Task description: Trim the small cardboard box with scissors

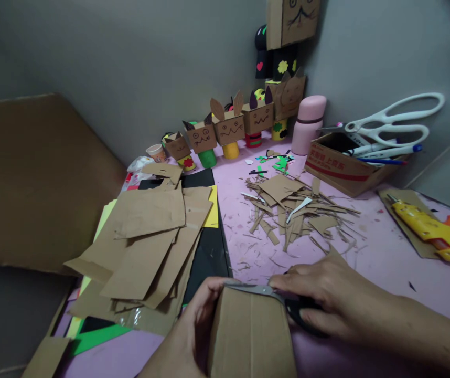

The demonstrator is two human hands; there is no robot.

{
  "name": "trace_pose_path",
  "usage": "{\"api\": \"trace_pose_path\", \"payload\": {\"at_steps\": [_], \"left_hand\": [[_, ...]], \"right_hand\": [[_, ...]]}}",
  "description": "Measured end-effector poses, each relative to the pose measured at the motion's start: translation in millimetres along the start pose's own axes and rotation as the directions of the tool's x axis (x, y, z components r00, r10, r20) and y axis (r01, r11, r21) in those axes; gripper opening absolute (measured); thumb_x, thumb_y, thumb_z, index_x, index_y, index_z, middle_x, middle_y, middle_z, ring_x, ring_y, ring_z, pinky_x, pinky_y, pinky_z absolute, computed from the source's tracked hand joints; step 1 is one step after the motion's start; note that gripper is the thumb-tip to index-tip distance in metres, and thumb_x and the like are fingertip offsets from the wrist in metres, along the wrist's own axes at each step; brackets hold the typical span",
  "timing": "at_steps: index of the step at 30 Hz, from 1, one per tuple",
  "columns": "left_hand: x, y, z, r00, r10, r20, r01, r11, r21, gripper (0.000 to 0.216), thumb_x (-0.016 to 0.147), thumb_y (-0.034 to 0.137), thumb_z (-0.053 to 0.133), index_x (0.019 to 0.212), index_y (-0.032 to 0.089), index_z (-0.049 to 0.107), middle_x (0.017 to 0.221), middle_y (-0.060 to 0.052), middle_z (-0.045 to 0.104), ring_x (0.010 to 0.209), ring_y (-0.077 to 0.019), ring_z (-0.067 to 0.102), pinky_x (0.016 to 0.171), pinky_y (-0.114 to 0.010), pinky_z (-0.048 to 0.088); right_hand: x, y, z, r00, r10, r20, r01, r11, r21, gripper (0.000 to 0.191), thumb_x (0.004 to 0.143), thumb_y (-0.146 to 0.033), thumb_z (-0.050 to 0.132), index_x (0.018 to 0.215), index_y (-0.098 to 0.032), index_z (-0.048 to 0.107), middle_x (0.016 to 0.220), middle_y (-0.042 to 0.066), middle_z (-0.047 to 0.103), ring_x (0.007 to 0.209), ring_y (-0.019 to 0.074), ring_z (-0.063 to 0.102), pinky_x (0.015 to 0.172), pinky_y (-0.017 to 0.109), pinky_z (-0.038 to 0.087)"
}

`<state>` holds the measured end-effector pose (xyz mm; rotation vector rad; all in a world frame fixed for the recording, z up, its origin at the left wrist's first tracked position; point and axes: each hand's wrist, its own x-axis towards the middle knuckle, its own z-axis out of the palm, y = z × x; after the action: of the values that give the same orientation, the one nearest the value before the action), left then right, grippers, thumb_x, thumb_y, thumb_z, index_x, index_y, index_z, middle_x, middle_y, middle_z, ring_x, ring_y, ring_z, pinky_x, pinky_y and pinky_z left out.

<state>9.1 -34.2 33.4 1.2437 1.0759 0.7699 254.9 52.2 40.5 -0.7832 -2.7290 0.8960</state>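
Note:
My left hand point(199, 320) grips the left edge of a brown cardboard piece point(250, 336) at the bottom centre. My right hand point(319, 296) is closed on black-handled scissors point(272, 294), whose metal blades lie along the cardboard's top edge. A heap of cardboard strips and offcuts point(291, 207) lies on the pink table point(370, 257) just beyond my hands.
A stack of cut cardboard sheets point(150, 241) over black, yellow and green paper lies at left. Cardboard animal figures point(228, 128) line the back wall beside a pink flask point(307, 123). A box point(343, 165) with pens and white scissors point(394, 118) sits right; a yellow glue gun point(433, 231) far right.

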Motion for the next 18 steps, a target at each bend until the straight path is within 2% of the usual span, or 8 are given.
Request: {"api": "trace_pose_path", "payload": {"at_steps": [8,18], "left_hand": [[0.4,2.6,-0.5,1.0,0.0,-0.002,0.0,0.999,0.045,0.078,0.05,0.048,0.08,0.116,0.027,0.045,0.115,-0.008,0.055,0.108,-0.0315,0.052,0.096,-0.044,0.039],[-0.6,-3.9,-0.2,1.0,0.022,-0.003,-0.022,0.999,0.037,0.081,0.049,0.054,0.078,0.117,0.027,0.043,0.122,-0.011,0.051,0.119,-0.0361,0.043,0.1,-0.047,0.033]], "right_hand": [[-0.9,-4.8,2.9,1.0,-0.023,-0.017,0.023,0.999,-0.039,0.049,0.072,-0.011,0.053,0.118,-0.028,0.057,0.093,0.005,0.069,0.076,0.0208,0.061,0.059,0.026,0.033],[-2.0,-3.5,4.6,0.999,-0.044,-0.009,0.044,0.997,-0.057,0.043,0.077,-0.012,0.05,0.117,-0.024,0.057,0.092,0.006,0.07,0.077,0.021,0.064,0.061,0.027,0.036]]}}
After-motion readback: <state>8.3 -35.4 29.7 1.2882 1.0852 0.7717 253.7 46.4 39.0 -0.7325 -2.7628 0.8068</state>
